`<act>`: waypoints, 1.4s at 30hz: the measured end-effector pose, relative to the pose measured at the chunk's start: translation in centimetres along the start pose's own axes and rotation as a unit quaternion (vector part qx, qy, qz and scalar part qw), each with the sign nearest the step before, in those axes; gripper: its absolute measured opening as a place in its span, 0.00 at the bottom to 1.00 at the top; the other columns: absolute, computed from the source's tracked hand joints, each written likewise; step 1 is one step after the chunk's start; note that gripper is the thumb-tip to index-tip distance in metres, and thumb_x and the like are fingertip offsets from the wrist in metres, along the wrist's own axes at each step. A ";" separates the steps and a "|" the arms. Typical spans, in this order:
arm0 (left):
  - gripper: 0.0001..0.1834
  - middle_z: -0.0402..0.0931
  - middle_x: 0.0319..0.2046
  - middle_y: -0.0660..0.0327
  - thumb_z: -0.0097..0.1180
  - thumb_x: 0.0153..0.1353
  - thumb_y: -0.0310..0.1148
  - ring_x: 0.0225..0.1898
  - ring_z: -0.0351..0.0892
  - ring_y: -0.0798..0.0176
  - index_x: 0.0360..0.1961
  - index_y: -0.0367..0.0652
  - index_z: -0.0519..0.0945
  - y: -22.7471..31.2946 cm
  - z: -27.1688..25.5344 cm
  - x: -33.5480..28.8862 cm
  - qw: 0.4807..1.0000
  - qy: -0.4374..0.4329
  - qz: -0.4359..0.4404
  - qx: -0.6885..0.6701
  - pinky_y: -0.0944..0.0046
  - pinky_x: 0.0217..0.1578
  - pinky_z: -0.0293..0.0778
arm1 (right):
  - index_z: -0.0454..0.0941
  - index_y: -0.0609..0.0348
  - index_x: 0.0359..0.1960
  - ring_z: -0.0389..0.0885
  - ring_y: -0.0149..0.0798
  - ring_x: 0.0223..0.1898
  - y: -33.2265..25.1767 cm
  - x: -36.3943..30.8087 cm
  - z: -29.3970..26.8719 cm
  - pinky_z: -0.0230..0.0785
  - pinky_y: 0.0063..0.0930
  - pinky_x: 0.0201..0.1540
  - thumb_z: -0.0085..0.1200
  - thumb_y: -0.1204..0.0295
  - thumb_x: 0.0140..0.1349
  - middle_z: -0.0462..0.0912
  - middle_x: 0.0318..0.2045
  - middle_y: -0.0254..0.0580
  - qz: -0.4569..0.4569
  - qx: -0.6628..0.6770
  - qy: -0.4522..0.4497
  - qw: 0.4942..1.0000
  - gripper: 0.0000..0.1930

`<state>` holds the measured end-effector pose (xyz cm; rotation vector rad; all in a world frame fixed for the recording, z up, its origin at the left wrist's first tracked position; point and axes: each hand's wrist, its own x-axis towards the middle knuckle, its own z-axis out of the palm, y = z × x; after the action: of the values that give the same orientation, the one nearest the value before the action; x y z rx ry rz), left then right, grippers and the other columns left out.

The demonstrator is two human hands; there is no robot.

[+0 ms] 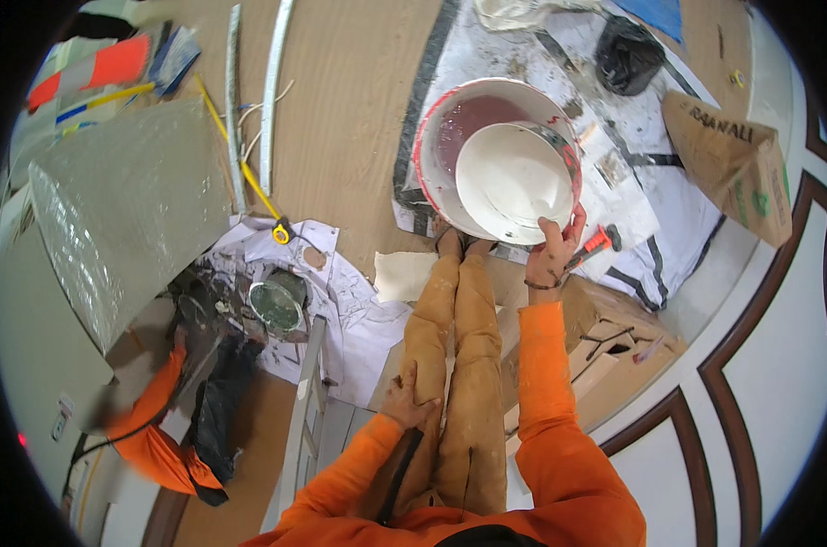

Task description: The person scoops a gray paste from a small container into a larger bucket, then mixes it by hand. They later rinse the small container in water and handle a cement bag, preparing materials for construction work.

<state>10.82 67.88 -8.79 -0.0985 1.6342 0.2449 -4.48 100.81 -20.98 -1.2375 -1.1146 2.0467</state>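
Note:
My right hand (555,248) is closed on the near right rim of a white bucket (505,173), thumb over the inside edge. That bucket sits tilted within the mouth of a larger tub (459,109) with a red-marked rim and a pinkish inner wall. Whether my fingers also touch the tub's rim I cannot tell. Just beside this hand lies a red-handled tool (598,242) with a dark head, its kind unclear. My left hand (410,401) rests on my left trouser leg, fingers apart, holding nothing.
A stained white sheet (696,223) lies beneath the tub, with a black bag (628,56) and paper sack (733,159). Cardboard boxes (605,333) stand at right. Leftward are a ladder (306,410), a dirty bucket (279,303), a tape measure (281,232) and an orange-sleeved co-worker (163,456).

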 end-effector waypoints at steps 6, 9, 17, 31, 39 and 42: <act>0.61 0.49 0.68 0.28 0.64 0.52 0.57 0.66 0.55 0.26 0.76 0.54 0.36 2.5 -1.0 -0.5 0.997 0.014 -0.027 0.064 0.40 0.62 0.62 | 0.63 0.58 0.58 0.75 0.37 0.50 -0.2 -2.2 2.2 0.66 0.29 0.55 0.57 0.80 0.49 0.76 0.50 0.43 0.025 0.001 -0.022 0.999 0.31; 0.59 0.47 0.69 0.32 0.64 0.54 0.55 0.67 0.54 0.28 0.76 0.53 0.38 4.2 0.1 0.3 0.987 0.028 -0.025 0.157 0.37 0.60 0.64 | 0.65 0.59 0.58 0.74 0.38 0.50 -0.8 -3.4 3.6 0.66 0.32 0.57 0.52 0.82 0.50 0.75 0.50 0.42 0.029 -0.018 -0.045 0.998 0.29; 0.49 0.44 0.71 0.37 0.60 0.58 0.48 0.67 0.53 0.28 0.75 0.49 0.47 8.3 -1.1 2.0 0.973 0.045 -0.012 0.227 0.35 0.58 0.65 | 0.64 0.58 0.60 0.74 0.36 0.50 -3.2 -4.7 7.5 0.67 0.30 0.55 0.54 0.81 0.48 0.75 0.50 0.41 0.026 -0.044 -0.098 0.994 0.32; 0.42 0.48 0.72 0.43 0.57 0.61 0.38 0.67 0.55 0.29 0.73 0.48 0.52 9.8 -1.1 3.4 0.973 0.091 -0.030 0.209 0.29 0.59 0.63 | 0.64 0.57 0.60 0.74 0.38 0.52 -6.5 -3.9 11.5 0.65 0.32 0.57 0.52 0.80 0.49 0.75 0.51 0.41 -0.004 -0.078 -0.146 0.986 0.31; 0.33 0.53 0.70 0.45 0.52 0.64 0.37 0.67 0.55 0.29 0.70 0.47 0.60 11.5 -1.4 3.9 0.976 0.096 -0.025 0.192 0.27 0.58 0.63 | 0.65 0.58 0.57 0.76 0.37 0.48 -7.2 -2.0 9.0 0.68 0.30 0.53 0.55 0.81 0.53 0.77 0.50 0.44 0.047 -0.059 -0.075 0.994 0.27; 0.30 0.54 0.70 0.46 0.51 0.65 0.36 0.67 0.56 0.30 0.68 0.46 0.63 11.9 -0.2 5.1 0.969 0.131 -0.027 0.208 0.27 0.58 0.63 | 0.65 0.58 0.56 0.77 0.36 0.46 -7.4 -1.1 7.8 0.69 0.30 0.51 0.55 0.82 0.53 0.79 0.47 0.42 0.053 -0.046 -0.057 0.996 0.27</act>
<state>7.70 79.79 -12.63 0.1497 1.9094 -0.1632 -10.87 101.03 -12.26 -1.2617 -1.2325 2.1906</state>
